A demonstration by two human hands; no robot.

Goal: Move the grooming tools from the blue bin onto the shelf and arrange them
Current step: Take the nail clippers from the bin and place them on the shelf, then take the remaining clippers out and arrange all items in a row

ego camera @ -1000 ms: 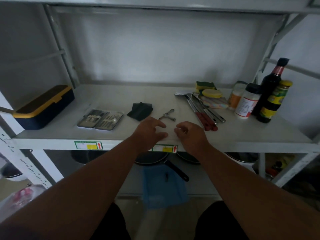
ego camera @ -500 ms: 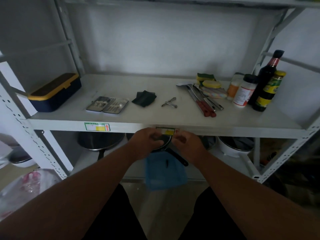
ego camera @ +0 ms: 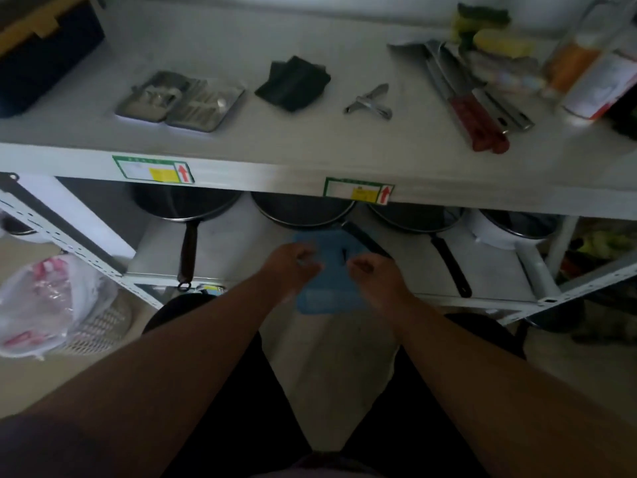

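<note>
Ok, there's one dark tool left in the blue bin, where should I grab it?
Pinch the dark tool at its upper end, coming straight down from above. It looks slim and lies alone on the blue bin's floor between the hands, so the right hand is nearest. Detail is blurred.

Dim room, white metal shelving unit [ego camera: 310, 174] against a pale wall [ego camera: 275, 5], beige floor [ego camera: 327, 357]

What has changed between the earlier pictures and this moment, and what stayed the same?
Both hands came down from the white metal shelf to the blue bin below it; the left hand and right hand now hang over the bin with curled fingers, and whether they hold anything cannot be told. The open silver grooming kit, folded black cloth and small metal clipper lie as before.
</note>
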